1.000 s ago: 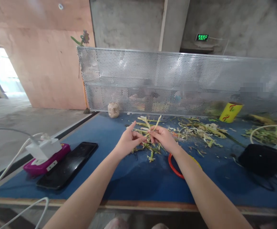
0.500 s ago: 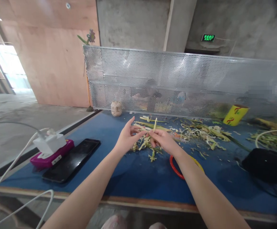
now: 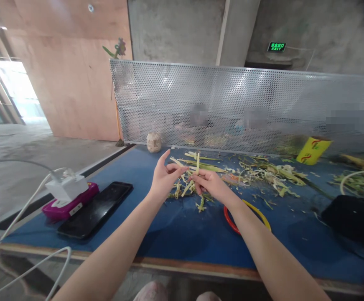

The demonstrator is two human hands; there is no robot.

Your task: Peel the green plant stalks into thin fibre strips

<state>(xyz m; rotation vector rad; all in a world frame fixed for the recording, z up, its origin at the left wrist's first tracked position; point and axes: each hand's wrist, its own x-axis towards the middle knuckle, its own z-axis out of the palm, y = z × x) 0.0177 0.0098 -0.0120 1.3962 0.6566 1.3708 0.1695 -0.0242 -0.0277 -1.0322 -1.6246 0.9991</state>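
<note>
Just above the blue tabletop, my left hand pinches a pale green plant strip, thumb against the fingers and forefinger raised. To its right, my right hand is closed on an upright pale plant strip that sticks up from the fingertips. The strips cross or meet between the hands, though the fingers hide exactly how. Under them lies a small pile of pale, knotted plant pieces. Beside my right forearm is a red and yellow ring, partly covered by the arm.
Plant scraps lie scattered over the right of the blue table. A black phone and a purple power strip with a white plug are at left. A yellow roll, a black object and a perforated metal screen also stand here.
Both hands have shifted slightly left and their fingertips are a little farther apart. The upright strip has moved left with my right hand.
</note>
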